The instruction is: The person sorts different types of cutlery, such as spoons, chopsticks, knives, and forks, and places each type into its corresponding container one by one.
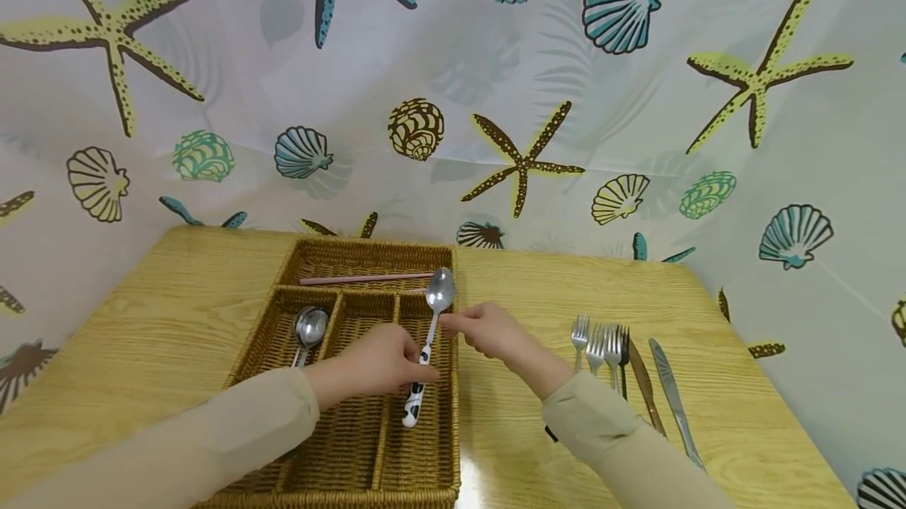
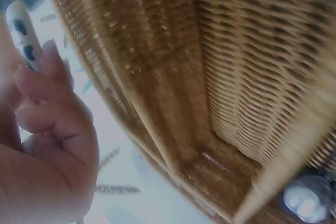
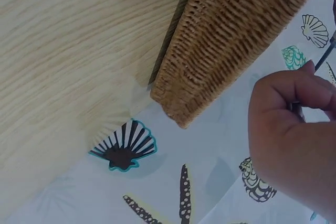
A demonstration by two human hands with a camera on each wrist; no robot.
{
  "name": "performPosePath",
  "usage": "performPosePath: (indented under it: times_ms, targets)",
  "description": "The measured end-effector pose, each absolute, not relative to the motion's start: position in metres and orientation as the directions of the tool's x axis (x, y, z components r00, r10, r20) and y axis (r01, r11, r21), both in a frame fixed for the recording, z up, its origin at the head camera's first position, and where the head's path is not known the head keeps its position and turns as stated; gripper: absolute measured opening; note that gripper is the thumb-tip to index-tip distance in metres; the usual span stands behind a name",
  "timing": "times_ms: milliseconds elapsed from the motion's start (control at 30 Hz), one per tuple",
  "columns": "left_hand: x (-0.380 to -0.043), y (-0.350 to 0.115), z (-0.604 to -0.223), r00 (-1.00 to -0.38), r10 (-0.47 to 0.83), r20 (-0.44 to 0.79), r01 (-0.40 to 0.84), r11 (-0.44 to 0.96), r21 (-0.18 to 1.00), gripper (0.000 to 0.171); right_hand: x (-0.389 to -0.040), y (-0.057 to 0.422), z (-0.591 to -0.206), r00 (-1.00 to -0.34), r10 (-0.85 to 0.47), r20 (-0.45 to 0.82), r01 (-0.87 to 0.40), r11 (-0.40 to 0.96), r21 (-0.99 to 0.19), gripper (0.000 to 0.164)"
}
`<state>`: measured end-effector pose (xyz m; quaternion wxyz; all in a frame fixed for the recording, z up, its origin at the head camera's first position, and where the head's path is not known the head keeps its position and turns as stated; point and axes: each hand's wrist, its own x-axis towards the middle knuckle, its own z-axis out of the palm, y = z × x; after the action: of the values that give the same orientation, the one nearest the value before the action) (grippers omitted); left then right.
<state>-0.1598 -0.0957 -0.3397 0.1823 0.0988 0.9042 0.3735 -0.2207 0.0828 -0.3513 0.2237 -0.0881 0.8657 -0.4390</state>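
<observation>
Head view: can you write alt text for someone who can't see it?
Two hands, left hand and right hand, hold a spoon with a black-and-white handle over a wicker cutlery tray on a wooden table. Forks and knives lie to the right.

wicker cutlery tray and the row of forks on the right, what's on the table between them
In the head view only the right hand and its beige sleeve cross the bare wooden table between the wicker cutlery tray and the steel forks.

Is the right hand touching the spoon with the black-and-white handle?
Touching. In the head view the right hand pinches the spoon at its neck just below the bowl, while the left hand grips the stem lower down.
</observation>
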Motion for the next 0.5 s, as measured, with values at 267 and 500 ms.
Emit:
performPosePath:
  times_ms: [267, 500]
  targets:
    - [-0.156, -0.145, -0.341, -0.938, 0.228, -0.26, 0.008, 0.766, 0.642, 0.051, -0.226, 0.099, -0.355, -0.89, -0.331, -0.313, 0.063, 0.591, -0.804, 0.038]
    - [-0.147, -0.187, -0.35, -0.95, 0.163, -0.264, -0.018, 0.821, 0.571, 0.049, -0.229, 0.106, -0.358, -0.892, -0.328, -0.311, 0.059, 0.597, -0.8, 0.041]
